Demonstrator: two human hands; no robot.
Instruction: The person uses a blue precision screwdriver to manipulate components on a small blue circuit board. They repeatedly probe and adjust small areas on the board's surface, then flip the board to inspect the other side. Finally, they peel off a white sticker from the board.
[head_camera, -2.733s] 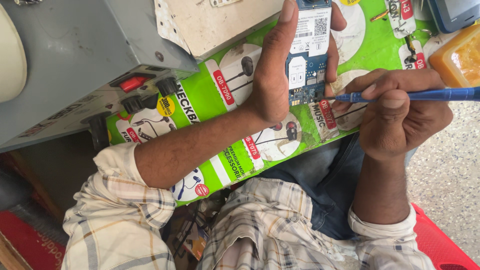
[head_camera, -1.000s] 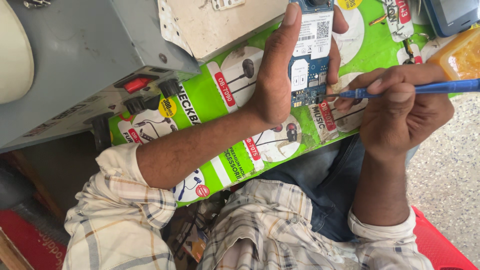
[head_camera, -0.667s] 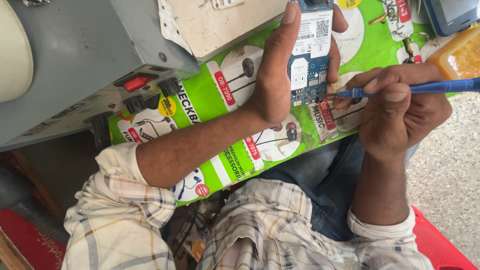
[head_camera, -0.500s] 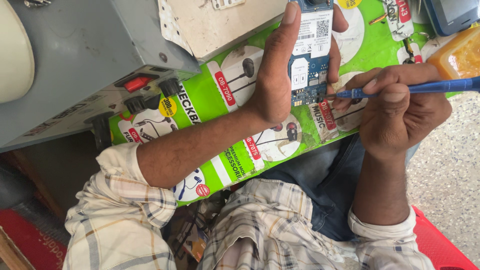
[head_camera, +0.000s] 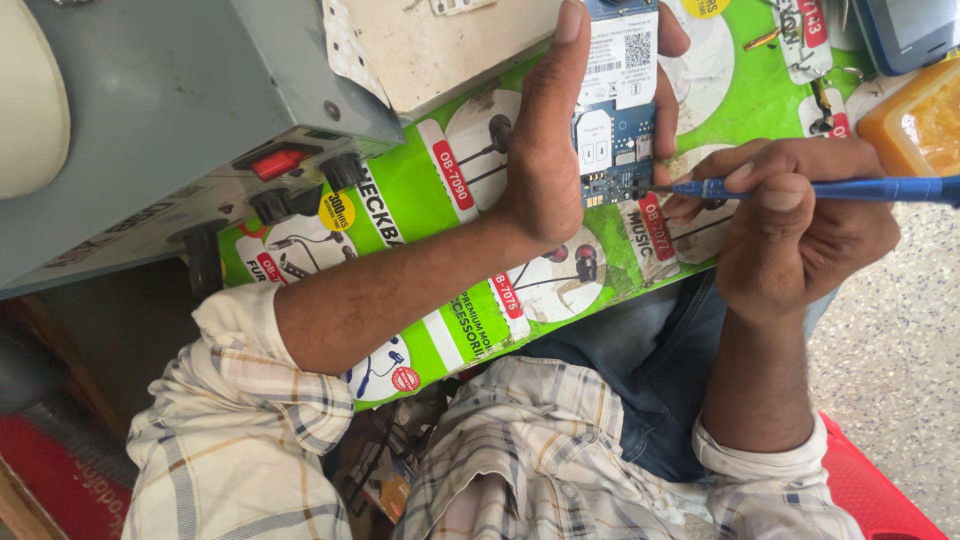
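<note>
My left hand (head_camera: 545, 150) grips an opened phone (head_camera: 615, 110) upright, its blue circuit board and a white sticker exposed. My right hand (head_camera: 800, 230) pinches a blue-handled screwdriver (head_camera: 830, 188) like a pen. The tool lies nearly level, and its tip touches the right edge of the board near the lower end. Both hands hover over a green printed sheet (head_camera: 420, 200) with pictures of earphones that covers the work surface.
A grey metal box (head_camera: 180, 110) with a red switch (head_camera: 275, 163) and black knobs stands at the left. An orange container (head_camera: 915, 120) and another phone (head_camera: 910, 30) lie at the top right. A speckled floor (head_camera: 900, 340) is below right.
The phone has shifted slightly in my left hand. The screwdriver tip has moved from the board's lower edge up to its right side.
</note>
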